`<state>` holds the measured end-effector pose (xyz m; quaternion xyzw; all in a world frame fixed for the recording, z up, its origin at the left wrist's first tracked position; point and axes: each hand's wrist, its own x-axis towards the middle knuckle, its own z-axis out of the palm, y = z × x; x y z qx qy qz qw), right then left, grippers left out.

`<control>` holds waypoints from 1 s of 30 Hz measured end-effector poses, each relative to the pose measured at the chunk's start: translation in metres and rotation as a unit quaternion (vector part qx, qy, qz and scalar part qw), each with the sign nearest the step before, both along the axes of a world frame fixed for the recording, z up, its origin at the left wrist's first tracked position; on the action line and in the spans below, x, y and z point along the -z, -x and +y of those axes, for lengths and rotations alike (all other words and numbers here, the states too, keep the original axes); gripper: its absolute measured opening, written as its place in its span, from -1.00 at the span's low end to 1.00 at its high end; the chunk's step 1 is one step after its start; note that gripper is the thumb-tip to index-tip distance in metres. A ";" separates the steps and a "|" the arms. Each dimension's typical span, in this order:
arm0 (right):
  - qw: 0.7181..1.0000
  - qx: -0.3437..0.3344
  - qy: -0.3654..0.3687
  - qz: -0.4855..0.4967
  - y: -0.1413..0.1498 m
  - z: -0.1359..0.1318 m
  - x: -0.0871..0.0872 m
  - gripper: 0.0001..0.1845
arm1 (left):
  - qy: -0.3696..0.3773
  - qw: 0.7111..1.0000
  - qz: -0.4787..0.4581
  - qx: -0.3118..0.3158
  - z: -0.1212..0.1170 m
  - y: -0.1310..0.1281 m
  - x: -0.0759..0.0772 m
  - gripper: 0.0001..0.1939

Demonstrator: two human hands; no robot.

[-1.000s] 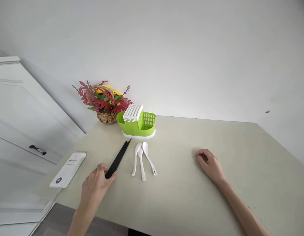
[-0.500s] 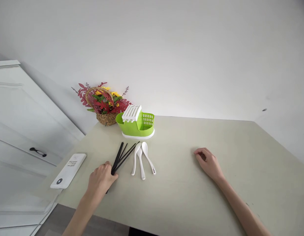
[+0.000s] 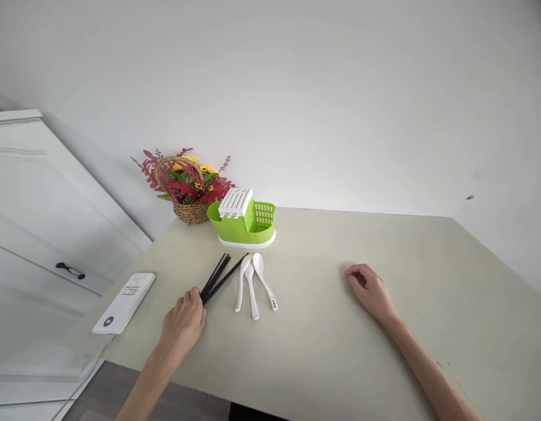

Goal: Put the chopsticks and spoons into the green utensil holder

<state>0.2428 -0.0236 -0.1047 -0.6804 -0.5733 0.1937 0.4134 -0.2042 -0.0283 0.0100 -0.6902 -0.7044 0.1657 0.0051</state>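
Several black chopsticks fan out across the table from my left hand, whose fingers are wrapped round their near ends. Inside the grip, those ends are hidden. Just to the right lie three white spoons, bowls pointing away from me, the bowls close together and the handles spread apart. Behind the chopsticks and spoons stands a green cutlery holder with a white slotted top and a white base. On the right of the table rests my right hand, fingers curled in toward the thumb, with nothing visible in them.
A wicker basket of artificial flowers stands against the wall behind the cutlery holder. At the left table edge lies a flat white device with a cable. A white cabinet is beyond that edge.
My left hand has turned a little and closed further round the chopsticks, drawing their left tips nearer to the rest. My right hand and the spoons are still.
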 end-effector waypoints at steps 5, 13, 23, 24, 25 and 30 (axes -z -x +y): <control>1.000 0.002 0.002 -0.002 0.001 0.000 -0.001 -0.78 | -0.014 1.000 -0.007 0.013 -0.002 0.005 0.007 -0.63; 1.000 0.001 0.005 -0.003 0.000 0.000 -0.001 -0.78 | -0.013 0.999 -0.036 -0.002 -0.003 0.009 0.006 -0.60; 1.000 0.000 0.004 -0.006 0.000 0.000 0.001 -0.78 | -0.086 0.984 -0.154 -0.001 -0.011 0.013 0.010 -0.70; 1.000 0.000 0.004 -0.006 0.000 0.000 0.000 -0.78 | -0.086 0.977 -0.195 0.001 -0.013 0.010 0.009 -0.73; 1.000 0.000 0.004 -0.006 0.000 0.000 -0.001 -0.78 | -0.079 0.967 -0.243 0.000 -0.015 0.006 0.008 -0.74; 1.000 0.001 0.003 -0.001 0.001 -0.001 -0.003 -0.77 | 0.020 0.871 -0.490 -0.020 -0.030 -0.031 -0.002 -0.57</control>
